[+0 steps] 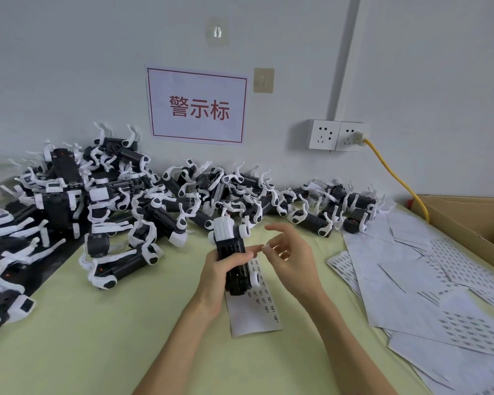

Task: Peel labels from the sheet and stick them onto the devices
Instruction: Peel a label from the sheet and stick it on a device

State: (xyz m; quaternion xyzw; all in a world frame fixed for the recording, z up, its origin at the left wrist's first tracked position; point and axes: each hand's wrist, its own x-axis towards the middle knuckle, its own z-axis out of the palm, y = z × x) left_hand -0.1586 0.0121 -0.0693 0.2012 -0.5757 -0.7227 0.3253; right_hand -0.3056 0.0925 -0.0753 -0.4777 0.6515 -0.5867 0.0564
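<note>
Head view, left hand (221, 270): fingers curled round the black middle of one device (231, 252), held slightly tilted above the table (97, 337).
Head view, right hand (291, 259): thumb and forefinger pinch a small label (267, 247); the other fingers are spread loose.
Label position: just beside the left fingertips, near the device body; contact with the device cannot be confirmed.
Label sheet (257, 315): flat under both hands, a few printed labels along its right side.
Device handling: judged rigid plastic, light enough for one hand. Best gripped on the black barrel, not the white end pieces.
Label handling: judged thin, limp and tacky. Best held by one edge only, or it may curl or stick to the finger.
Device pile (111, 195): beyond the left hand.
Loose sheets (439, 286): right of the right hand.
</note>
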